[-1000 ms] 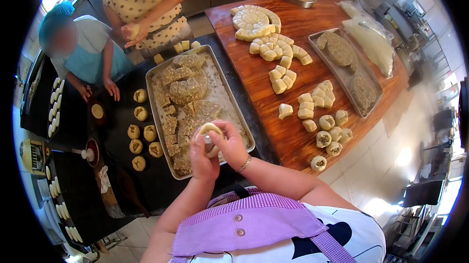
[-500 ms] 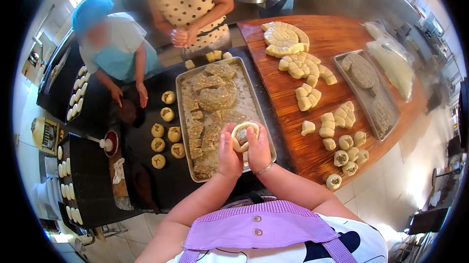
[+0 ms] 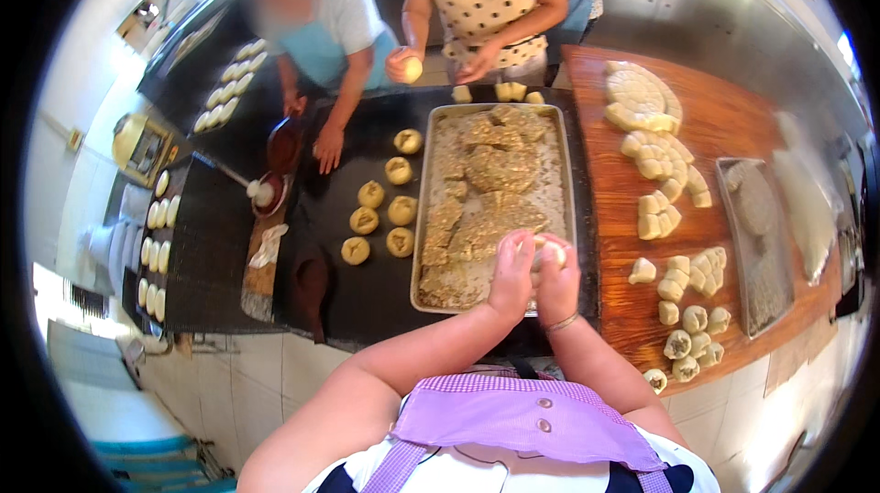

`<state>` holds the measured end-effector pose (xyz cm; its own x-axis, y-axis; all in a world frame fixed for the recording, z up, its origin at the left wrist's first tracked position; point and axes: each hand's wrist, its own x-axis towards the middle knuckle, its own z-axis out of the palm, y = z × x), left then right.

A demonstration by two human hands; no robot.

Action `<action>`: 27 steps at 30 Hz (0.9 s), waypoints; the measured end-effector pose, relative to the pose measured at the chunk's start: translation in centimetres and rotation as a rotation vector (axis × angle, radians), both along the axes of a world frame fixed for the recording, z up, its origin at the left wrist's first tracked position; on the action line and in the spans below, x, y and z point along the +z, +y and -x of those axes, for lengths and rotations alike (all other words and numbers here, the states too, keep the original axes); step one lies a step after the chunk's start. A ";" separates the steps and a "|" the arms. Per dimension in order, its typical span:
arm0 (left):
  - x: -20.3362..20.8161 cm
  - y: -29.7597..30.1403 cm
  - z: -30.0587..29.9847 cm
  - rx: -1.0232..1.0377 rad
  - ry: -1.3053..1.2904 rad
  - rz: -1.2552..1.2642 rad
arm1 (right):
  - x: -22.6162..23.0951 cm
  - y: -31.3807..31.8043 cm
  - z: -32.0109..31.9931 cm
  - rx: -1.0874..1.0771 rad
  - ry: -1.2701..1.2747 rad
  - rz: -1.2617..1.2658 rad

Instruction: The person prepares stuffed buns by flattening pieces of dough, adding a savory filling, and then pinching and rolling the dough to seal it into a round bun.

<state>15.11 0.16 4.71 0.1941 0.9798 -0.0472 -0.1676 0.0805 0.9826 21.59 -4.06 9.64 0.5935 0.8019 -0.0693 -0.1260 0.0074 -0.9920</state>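
Your left hand (image 3: 511, 275) and right hand (image 3: 556, 284) are cupped together over the near right corner of the metal tray (image 3: 423, 218), fingers clenched around one pale dough ball (image 3: 548, 253) that shows between them. The tray is packed with crumbly brown filling (image 3: 495, 191), and its near rim lies just beyond your wrists at 6 o'clock.

At 9 o'clock from your hands, the dark tabletop (image 3: 367, 291) carries six filled dough rounds (image 3: 378, 218) in a loose cluster, with bare dark surface between them and the tray's left rim, and more toward the near edge. At 3 o'clock the wooden board (image 3: 614, 218) starts right beside the tray; a strip of bare wood runs along it before the cut dough pieces (image 3: 674, 209), too many and too crowded to count. A second tray (image 3: 761, 246) sits further out at 3 o'clock.

At 12 o'clock, three small dough pieces (image 3: 500, 92) lie just past the tray's far rim. Two other people stand there: one person's hand (image 3: 327, 147) rests flat on the tabletop at 10 o'clock, and another person holds one dough ball (image 3: 412, 70).
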 end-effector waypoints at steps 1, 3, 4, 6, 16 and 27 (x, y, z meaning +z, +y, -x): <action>1.5 0.1 0.2 -0.013 -0.126 0.084 | 1.8 0.3 -0.3 -0.006 0.025 0.016; 4.2 -0.3 0.5 -0.038 -0.385 0.241 | 0.7 0.8 -0.2 0.001 0.075 -0.046; 2.7 -0.5 0.5 -0.003 -0.239 0.091 | 0.5 0.4 0.3 0.035 0.002 -0.035; 2.9 -0.9 1.7 0.012 -0.300 0.225 | -0.4 -0.5 0.2 0.163 -0.202 0.009; 1.8 -2.5 1.1 0.015 0.012 -0.162 | -1.0 -1.4 0.3 0.167 -0.023 -0.083; 4.5 -1.9 3.3 -0.236 -0.071 -0.218 | 2.1 -2.3 -1.7 0.407 0.199 -0.208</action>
<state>11.77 -1.74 9.22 0.4126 0.8928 0.1809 -0.2380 -0.0861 0.9674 23.27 -6.39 11.69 0.2208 0.9746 0.0364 -0.3465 0.1133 -0.9312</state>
